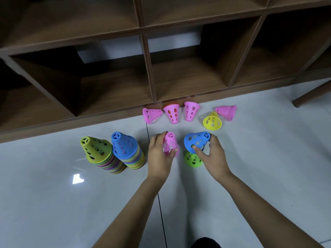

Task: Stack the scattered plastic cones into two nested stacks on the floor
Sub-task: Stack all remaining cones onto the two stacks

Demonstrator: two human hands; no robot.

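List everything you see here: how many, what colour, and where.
Yellow-green-topped stack of nested plastic cones: one, multicoloured, floor, left.
Blue-topped stack of nested plastic cones: one, multicoloured, right beside the first.
Loose pink plastic cones: four, pink, floor along the shelf's foot.
Yellow plastic cone: one, yellow, lying by the rightmost pink.
Held pink plastic cone: one, pink, centre.
Held blue plastic cone: one, blue, right of it.
Green plastic cone: one, green, floor, under the held blue one.
Wooden shelf unit: one, brown, behind the cones.
Wooden leg: one, brown, far right.
Tiled floor: one, pale grey.
Left hand: one, grips the pink cone.
Right hand: one, grips the blue cone.
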